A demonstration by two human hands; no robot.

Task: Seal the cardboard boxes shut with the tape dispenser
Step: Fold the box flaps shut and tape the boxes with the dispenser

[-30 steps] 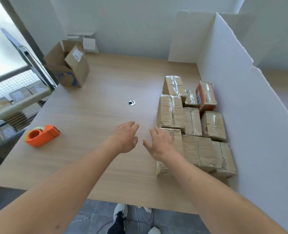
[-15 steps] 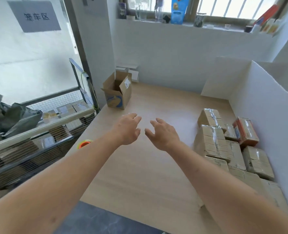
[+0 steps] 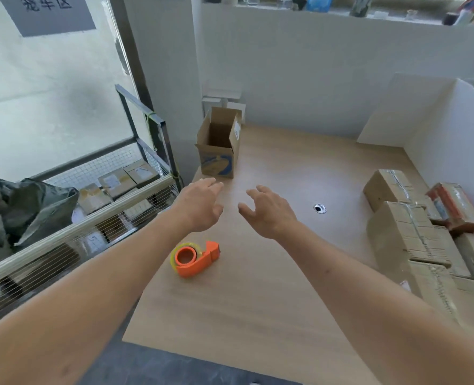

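Observation:
An open cardboard box [image 3: 219, 147] with a blue print stands upright at the far left corner of the wooden table [image 3: 258, 287], its flaps up. Both my hands hover above the table just short of it, fingers relaxed and holding nothing: my left hand [image 3: 202, 202] nearest the box, my right hand [image 3: 266, 211] beside it. The orange tape dispenser [image 3: 194, 258] lies on the table below my left wrist. A pile of taped cardboard boxes [image 3: 413, 237] sits along the right side.
A white partition board [image 3: 452, 134] walls off the table's right and back. A small cable hole [image 3: 319, 208] is in the tabletop. Left of the table stands a wire cage cart [image 3: 97, 207] with parcels and a grey bag [image 3: 16, 209].
The view swung left and up from the taped pile toward the open box. Both hands left the pile and now reach toward the open box; the dispenser is back in view.

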